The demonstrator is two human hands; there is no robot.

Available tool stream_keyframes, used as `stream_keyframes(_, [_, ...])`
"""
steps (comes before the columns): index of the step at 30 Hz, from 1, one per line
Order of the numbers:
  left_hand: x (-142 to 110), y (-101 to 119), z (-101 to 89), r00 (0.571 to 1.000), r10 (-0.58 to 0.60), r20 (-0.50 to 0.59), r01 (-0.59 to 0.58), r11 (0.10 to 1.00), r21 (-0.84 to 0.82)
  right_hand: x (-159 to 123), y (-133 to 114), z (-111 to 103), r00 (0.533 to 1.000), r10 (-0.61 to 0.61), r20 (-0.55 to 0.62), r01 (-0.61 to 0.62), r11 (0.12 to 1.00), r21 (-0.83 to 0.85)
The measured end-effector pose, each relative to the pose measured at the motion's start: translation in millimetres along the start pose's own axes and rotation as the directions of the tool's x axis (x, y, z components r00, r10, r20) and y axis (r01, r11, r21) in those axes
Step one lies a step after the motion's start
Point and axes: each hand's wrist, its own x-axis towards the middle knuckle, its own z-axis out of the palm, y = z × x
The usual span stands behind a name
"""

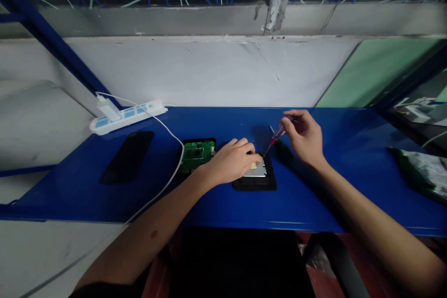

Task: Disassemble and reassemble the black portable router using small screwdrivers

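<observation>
A small black device case [259,183] with a silvery metal plate [256,171] inside lies on the blue table [314,205]. My left hand [232,159] rests on its left part, fingers curled and pressing down near a small yellow piece [253,165]. My right hand [304,137] pinches a thin red-handled screwdriver [273,140], its tip angled down to the plate beside my left fingers. A green circuit board [196,154] in a black tray sits just left of my left hand.
A black phone [128,156] lies flat at the left. A white power strip [127,116] with a charger and a white cable [171,167] sits at the back left. A plastic bag [422,172] lies at the right edge. A white wall stands behind.
</observation>
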Motion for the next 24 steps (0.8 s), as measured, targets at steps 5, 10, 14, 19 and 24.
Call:
stream_keyframes(5, [-0.2, -0.1, 0.1, 1.0, -0.003, 0.002, 0.003, 1.0, 0.009, -0.6, -0.9, 1.0, 1.0, -0.026, -0.007, 0.026, 0.999, 0.019])
stream_keyframes(10, [-0.1, -0.2, -1.4, 1.0, -0.014, 0.009, 0.014, 1.0, 0.001, -5.1, -10.1, 1.9, 0.996, -0.088, 0.012, 0.088, 0.996, 0.034])
stream_keyframes(14, [0.9, -0.7, -1.4, 1.0, -0.023, -0.008, 0.023, 0.999, -0.037, -12.0, -16.8, 2.4, 0.99, -0.135, 0.042, 0.133, 0.989, 0.059])
stream_keyframes(19, [0.5, -4.2, -1.3, 0.996, -0.047, -0.079, 0.043, 0.998, -0.056, -21.7, -21.7, 6.3, 0.974, -0.212, 0.085, 0.201, 0.972, 0.121])
stream_keyframes(24, [-7.2, -13.6, -4.7, 0.99, -0.07, -0.122, 0.062, 0.996, -0.068, -28.2, -29.1, 10.0, 0.957, -0.25, 0.146, 0.23, 0.963, 0.139])
